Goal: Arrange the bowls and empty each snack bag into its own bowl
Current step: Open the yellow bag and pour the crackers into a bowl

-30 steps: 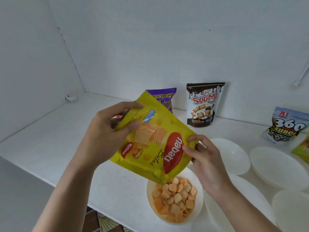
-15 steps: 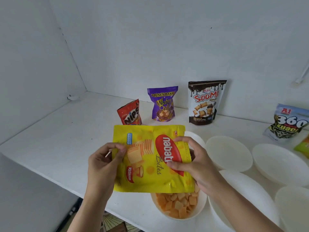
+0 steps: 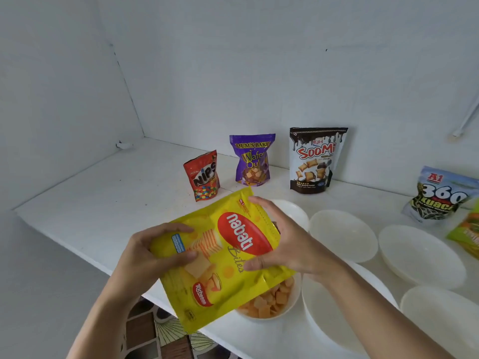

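At the left of centre, the left hand [image 3: 153, 251] pinches one end of the flat yellow Nabati foil bag [image 3: 223, 257], thumb on the printed face. The bag hangs in mid-air at lower centre, over the small white bowl of orange wafer cubes [image 3: 272, 301] — its long axis runs diagonally from the bottom middle of the frame up toward the centre. Which end is the torn mouth I cannot tell; the bag looks slack and probably emptied. The right hand [image 3: 287, 239] grips its upper right edge, fingers spread across it.

So one bag seems done. Left to empty: the red Nips pouch [image 3: 203, 174], the purple wafer pouch [image 3: 252, 159], the black-and-white Soomi pouch [image 3: 315, 158] along the back wall, and at far right the sunflower-seed bag [image 3: 440, 196] and a green packet [image 3: 466, 234]. The empty white bowls [image 3: 342, 234] sit clustered at lower right — not yet filled.
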`<state>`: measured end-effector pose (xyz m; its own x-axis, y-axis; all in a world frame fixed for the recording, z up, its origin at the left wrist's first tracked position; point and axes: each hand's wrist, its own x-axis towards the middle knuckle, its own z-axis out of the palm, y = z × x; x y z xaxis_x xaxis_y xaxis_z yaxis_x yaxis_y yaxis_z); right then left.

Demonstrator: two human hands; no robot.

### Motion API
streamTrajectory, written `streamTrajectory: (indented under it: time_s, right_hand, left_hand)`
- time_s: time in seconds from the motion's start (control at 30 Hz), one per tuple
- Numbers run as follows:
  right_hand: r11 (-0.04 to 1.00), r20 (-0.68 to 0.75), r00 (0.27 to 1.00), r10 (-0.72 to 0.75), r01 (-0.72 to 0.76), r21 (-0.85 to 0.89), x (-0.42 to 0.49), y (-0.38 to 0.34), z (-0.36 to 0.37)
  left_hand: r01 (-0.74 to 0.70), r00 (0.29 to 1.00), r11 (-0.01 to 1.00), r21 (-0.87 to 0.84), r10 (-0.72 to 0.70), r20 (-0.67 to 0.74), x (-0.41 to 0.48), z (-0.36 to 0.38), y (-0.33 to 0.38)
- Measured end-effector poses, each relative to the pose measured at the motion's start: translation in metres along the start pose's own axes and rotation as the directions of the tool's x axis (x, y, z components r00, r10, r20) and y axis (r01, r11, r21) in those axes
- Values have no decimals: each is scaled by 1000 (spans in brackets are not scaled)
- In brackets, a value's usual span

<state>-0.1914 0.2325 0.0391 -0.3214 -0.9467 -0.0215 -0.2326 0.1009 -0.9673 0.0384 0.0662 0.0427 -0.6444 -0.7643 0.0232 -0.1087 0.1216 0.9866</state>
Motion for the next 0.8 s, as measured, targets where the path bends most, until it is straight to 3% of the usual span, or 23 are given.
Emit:
streamTrajectory:
  time_s: [0.07,0.23,0.4,0.47,0.53,0.7,0.8]
  right_hand:
    - [1000,98,995,16,-14,-22,-11,0,-5]
    - [994,64,996,-63,69,-88,-37,0,-15]
    - [983,118,982,-145,157,-97,-62,-9,-23]
    - [975,132,975,-177,192,-112,-69,-12,-22]
    - [975,78,976,-203,209,-80,-75,-14,-18]
    - [939,-286,939,-190,259,226,-79,-14,16]
    - [869,-366,924,-110,268,415,-71,-12,50]
  left_hand:
    - [20,999,999,31,-21,36,-7,-1,9]
    - [12,997,982,190,-27,74,-29,7,25]
    - [-35,993,957,287,1,116,-59,20,44]
    - [-38,997,962,272,20,72,-74,24,48]
    - [-50,998,974,220,58,-31,-94,26,49]
    - [-49,939,995,-83,18,-344,-156,38,29]
    - [-28,919,992,-126,-24,-393,-196,44,10]
